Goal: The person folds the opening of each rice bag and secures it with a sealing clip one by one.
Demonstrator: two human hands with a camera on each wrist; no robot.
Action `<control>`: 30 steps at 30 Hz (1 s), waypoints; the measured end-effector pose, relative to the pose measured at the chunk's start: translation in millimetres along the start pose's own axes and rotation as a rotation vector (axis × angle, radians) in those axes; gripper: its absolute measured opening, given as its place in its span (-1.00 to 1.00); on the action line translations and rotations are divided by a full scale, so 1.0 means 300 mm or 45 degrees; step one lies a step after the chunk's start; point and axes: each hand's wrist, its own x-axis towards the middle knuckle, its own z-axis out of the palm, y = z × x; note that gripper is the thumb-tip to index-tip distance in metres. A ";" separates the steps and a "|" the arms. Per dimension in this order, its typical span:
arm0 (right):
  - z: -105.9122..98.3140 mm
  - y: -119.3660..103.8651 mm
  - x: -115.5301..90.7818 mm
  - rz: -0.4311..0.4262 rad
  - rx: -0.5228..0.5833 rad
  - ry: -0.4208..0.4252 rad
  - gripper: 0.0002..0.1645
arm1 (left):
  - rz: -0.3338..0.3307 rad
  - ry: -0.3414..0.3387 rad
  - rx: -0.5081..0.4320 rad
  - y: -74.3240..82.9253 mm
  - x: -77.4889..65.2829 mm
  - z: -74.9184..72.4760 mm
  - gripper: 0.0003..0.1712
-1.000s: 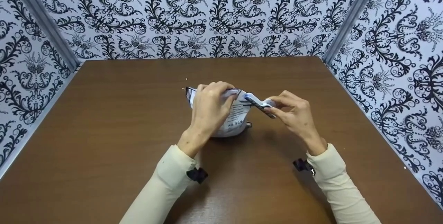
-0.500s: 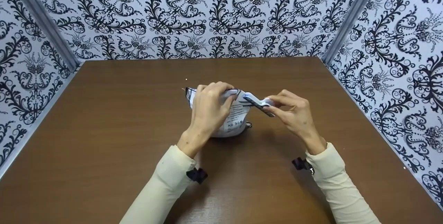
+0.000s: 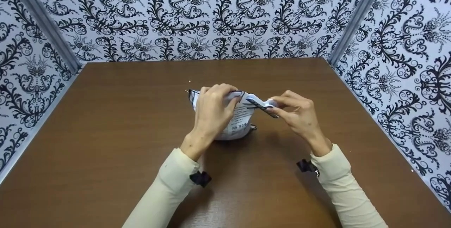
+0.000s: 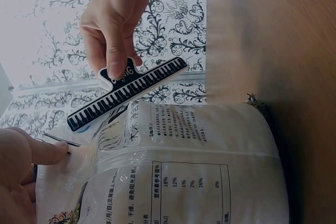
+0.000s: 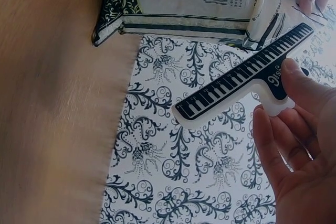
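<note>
A plastic bag of what looks like rice (image 3: pixel 239 124), printed with text, stands on the table. My left hand (image 3: pixel 213 111) grips its folded top edge, and in the left wrist view the thumb (image 4: pixel 50 151) presses on the film. To the right, my right hand (image 3: pixel 298 113) pinches the handle of a long bag clip (image 3: pixel 260 104) with a piano-key pattern. In the right wrist view the clip (image 5: pixel 244 72) slants across the bag's upper corner (image 5: pixel 257 30). Whether its jaws are around the film I cannot tell. My left hand hides part of the bag in the head view.
The brown wooden table (image 3: pixel 123 122) spreads out around the bag. White panels with black scrollwork (image 3: pixel 225 16) stand along its back and sides, joined by grey corner posts (image 3: pixel 359 16). A small dark device (image 3: pixel 201 178) sits at the left wrist, another (image 3: pixel 307 166) at the right.
My right hand has shifted very slightly left and up, bringing the clip a little further over the bag's corner. My left hand and the bag stay where they were.
</note>
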 end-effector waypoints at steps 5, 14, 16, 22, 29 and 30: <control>0.002 -0.005 0.002 -0.007 -0.007 0.000 -0.70 | -0.004 0.000 -0.001 0.000 0.001 0.000 -0.80; 0.010 -0.022 0.017 -0.005 0.005 -0.001 -0.68 | 0.005 0.004 0.013 -0.003 0.003 0.001 -0.84; 0.014 -0.024 0.020 -0.004 -0.007 -0.004 -0.66 | 0.002 0.002 0.013 -0.003 0.003 0.001 -0.83; 0.022 -0.021 0.016 0.054 0.010 -0.042 -0.68 | -0.005 -0.020 0.013 -0.002 0.004 -0.006 -0.82; 0.022 -0.019 0.004 0.154 0.092 -0.071 -0.69 | 0.007 -0.081 0.019 0.004 0.009 -0.034 -0.79; 0.021 -0.019 0.004 0.156 0.096 -0.074 -0.71 | 0.008 -0.085 0.029 0.004 0.010 -0.038 -0.78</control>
